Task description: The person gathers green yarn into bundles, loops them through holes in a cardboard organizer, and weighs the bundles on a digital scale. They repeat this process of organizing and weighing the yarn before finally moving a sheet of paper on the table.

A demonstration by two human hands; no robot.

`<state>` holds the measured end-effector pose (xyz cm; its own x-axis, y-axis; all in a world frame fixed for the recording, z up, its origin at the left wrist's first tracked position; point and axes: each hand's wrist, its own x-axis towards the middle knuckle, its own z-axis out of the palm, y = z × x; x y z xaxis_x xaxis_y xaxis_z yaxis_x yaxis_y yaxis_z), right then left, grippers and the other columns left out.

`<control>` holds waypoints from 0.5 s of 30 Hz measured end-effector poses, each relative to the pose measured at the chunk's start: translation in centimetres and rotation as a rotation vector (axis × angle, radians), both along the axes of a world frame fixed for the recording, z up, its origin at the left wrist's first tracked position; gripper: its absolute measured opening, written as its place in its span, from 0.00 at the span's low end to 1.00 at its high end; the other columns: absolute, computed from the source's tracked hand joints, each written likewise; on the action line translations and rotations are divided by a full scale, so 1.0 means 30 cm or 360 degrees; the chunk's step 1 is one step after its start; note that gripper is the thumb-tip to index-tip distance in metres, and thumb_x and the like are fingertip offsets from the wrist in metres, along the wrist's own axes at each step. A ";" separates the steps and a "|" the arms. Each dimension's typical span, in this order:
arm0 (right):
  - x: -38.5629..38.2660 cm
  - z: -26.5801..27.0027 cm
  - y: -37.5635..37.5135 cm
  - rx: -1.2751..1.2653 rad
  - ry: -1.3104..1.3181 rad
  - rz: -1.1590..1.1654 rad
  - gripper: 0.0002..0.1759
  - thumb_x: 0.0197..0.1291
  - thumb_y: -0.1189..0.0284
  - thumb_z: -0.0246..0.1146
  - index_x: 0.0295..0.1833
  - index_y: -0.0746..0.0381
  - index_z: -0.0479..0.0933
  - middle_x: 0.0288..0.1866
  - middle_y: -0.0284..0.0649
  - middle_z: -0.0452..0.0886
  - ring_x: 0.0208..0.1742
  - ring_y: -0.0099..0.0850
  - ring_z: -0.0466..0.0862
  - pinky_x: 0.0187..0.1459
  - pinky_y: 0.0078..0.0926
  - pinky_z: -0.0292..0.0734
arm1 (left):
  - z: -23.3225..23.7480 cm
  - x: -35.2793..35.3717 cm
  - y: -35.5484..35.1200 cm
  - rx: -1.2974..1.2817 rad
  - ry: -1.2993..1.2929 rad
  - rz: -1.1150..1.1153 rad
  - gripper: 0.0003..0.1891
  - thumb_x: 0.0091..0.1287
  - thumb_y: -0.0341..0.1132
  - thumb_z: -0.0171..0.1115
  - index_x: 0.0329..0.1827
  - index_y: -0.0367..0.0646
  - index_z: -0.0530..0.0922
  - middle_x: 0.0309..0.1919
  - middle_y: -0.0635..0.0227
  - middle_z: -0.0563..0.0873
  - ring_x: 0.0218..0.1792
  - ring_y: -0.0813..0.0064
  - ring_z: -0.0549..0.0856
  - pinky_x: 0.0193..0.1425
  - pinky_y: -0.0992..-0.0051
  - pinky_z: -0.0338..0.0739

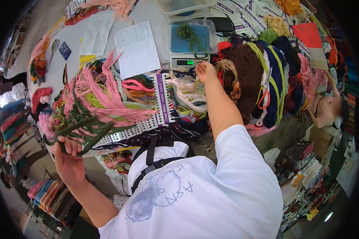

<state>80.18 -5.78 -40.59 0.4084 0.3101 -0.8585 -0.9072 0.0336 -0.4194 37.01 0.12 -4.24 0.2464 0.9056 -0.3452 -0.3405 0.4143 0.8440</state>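
Yarn covers most of the worktop [70, 38] in my view. My left hand [70, 159], at 8 o'clock, is clamped on a dark green yarn bundle [87, 129], which runs up toward 10 o'clock across the pink yarn [107, 89]. My right hand [206, 71] is stretched out to 12 o'clock, well apart from the left, with its fingers curled just below the scale's lit readout. I cannot tell whether it grips anything.

Surroundings, counted:
- One scale [187, 61] at 12 o'clock, carrying one clear tray [213, 38] with one green strand [191, 36] inside.
- One white thread card [162, 99] with a purple strip, between my hands and loaded with skeins.
- Two paper sheets [137, 49] at 11 o'clock.
- One brown yarn heap [247, 71] at 1 o'clock, just beside my right hand.
- One pair of orange-handled scissors [263, 99] at 2 o'clock, lying on dark yarn.
- One other person [327, 109] at 3 o'clock, beyond the worktop edge.

Obstruction: my right forearm crosses over the skeins beside the card.
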 end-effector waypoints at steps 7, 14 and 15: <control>0.011 -0.009 0.059 -0.0008 0.0099 -0.0058 0.07 0.55 0.75 0.56 0.40 0.64 0.71 0.36 0.41 0.76 0.39 0.34 0.78 0.44 0.34 0.74 | -0.028 -0.050 -0.019 -0.0068 -0.0021 0.0106 0.09 0.71 0.37 0.44 0.44 0.42 0.67 0.25 0.73 0.66 0.26 0.81 0.65 0.36 0.78 0.61; -0.004 -0.011 0.103 -0.0086 0.0050 -0.0112 0.08 0.54 0.71 0.63 0.36 0.62 0.71 0.26 0.35 0.75 0.27 0.27 0.77 0.30 0.27 0.73 | -0.054 -0.092 -0.044 -0.0162 -0.0045 0.0129 0.09 0.71 0.37 0.45 0.45 0.41 0.68 0.27 0.74 0.68 0.29 0.80 0.67 0.40 0.77 0.64; -0.011 0.003 0.101 -0.0256 -0.0177 -0.0092 0.08 0.53 0.71 0.63 0.33 0.62 0.71 0.24 0.35 0.75 0.25 0.27 0.76 0.29 0.25 0.71 | -0.066 -0.099 -0.046 -0.0170 -0.0104 0.0092 0.10 0.70 0.38 0.46 0.46 0.40 0.69 0.28 0.73 0.69 0.31 0.79 0.68 0.42 0.77 0.65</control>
